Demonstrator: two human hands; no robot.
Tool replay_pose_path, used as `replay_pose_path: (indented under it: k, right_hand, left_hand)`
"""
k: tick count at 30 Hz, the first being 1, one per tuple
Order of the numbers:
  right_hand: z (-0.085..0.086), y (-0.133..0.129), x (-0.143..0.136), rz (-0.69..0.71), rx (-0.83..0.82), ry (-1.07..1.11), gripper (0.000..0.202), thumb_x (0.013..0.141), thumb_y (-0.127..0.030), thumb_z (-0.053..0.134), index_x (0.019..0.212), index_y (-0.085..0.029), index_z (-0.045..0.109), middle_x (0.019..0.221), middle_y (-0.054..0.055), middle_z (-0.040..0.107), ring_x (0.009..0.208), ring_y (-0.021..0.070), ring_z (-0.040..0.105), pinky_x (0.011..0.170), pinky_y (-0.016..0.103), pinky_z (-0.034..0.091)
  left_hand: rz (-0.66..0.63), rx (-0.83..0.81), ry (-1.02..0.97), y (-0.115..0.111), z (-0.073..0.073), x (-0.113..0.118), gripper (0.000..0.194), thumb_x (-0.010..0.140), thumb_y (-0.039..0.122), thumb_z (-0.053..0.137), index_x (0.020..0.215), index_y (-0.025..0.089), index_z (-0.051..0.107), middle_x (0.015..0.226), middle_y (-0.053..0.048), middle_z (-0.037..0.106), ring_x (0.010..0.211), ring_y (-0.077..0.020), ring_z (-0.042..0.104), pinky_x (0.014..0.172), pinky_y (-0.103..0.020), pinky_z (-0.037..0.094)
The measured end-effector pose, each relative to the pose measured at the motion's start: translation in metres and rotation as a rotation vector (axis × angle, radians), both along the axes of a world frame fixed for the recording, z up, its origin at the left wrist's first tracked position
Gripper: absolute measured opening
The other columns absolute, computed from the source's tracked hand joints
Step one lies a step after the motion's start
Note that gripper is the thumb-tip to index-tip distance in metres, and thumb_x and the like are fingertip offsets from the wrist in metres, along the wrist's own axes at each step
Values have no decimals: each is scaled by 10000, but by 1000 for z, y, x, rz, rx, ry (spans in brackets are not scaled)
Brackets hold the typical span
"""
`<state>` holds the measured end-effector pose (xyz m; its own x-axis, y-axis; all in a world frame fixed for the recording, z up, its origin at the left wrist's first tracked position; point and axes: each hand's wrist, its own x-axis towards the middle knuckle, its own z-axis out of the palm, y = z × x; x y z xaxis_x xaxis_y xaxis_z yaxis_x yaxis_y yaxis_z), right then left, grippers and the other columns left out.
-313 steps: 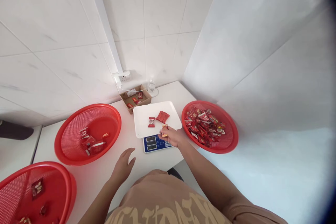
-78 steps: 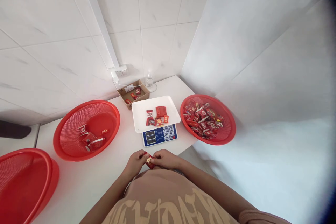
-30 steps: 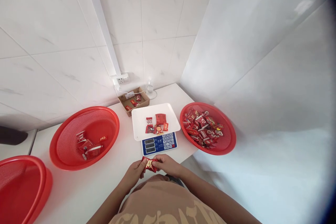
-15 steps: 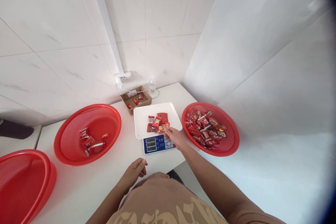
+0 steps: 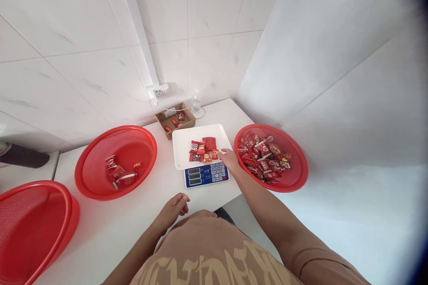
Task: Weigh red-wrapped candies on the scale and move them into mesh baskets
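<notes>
A white weighing tray (image 5: pixel 183 152) sits on a digital scale (image 5: pixel 207 175) on the table. Several red wrapped snack packets (image 5: pixel 201 148) lie together on the tray. My right hand (image 5: pixel 230 160) is at the tray's right edge, its thumb and forefinger apart beside a small orange-red packet (image 5: pixel 215 154) that rests on the tray. Whether the fingertips touch this packet is hard to see. My left hand (image 5: pixel 174 209) is loosely curled over the table's front edge, with nothing visible in it.
Right of the scale stands a red basket (image 5: pixel 298 177) heaped with packets. A second red basket (image 5: pixel 149 167) with a few packets and another red basket (image 5: pixel 65 222) are on the left. Behind are a cardboard box (image 5: pixel 182 132), a clear bottle (image 5: pixel 195 103) and a wall socket (image 5: pixel 159 92).
My right hand has let go of the small packet and drawn slightly right of it. The packet stays on the tray. My left hand keeps its place; the view has shifted a little.
</notes>
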<state>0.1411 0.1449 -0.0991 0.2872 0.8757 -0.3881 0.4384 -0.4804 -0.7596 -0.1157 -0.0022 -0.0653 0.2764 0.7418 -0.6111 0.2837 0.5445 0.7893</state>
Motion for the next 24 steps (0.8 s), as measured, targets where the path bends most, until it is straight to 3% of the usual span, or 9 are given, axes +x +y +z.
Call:
replay_pose_path:
  k: [7,12,19,24]
  right_hand:
    - [-5,7,-8,-7,-14,-12,369,795,-402,502,1027,-142,620,770,57,664,567,130,559,535,239,397]
    - [-2,2,-5,-1,-23,-31,386,820,-414,438,1019,-138,621,811,62,677,600,134,575,547,238,401]
    - [13,-2,-12,126,-52,-180,432,712,-500,589,976,-160,626,941,82,678,844,203,613,629,246,391]
    - [27,-4,-21,196,-87,-278,376,749,-502,540,921,-174,605,904,77,672,810,202,605,591,251,360]
  left_hand:
    - [28,-5,13,-2,11,-3,441,768,594,427,867,182,549,702,4,556,711,-148,529,706,-293,431]
    - [21,-6,6,-1,10,-2,437,774,592,420,869,182,541,693,10,551,704,-146,527,714,-299,433]
    - [-11,-10,14,2,7,0,435,781,587,411,879,182,537,704,7,555,714,-149,524,718,-300,427]
    - [-10,-10,24,1,11,-2,426,783,578,415,883,183,538,709,8,552,717,-148,525,724,-298,425]
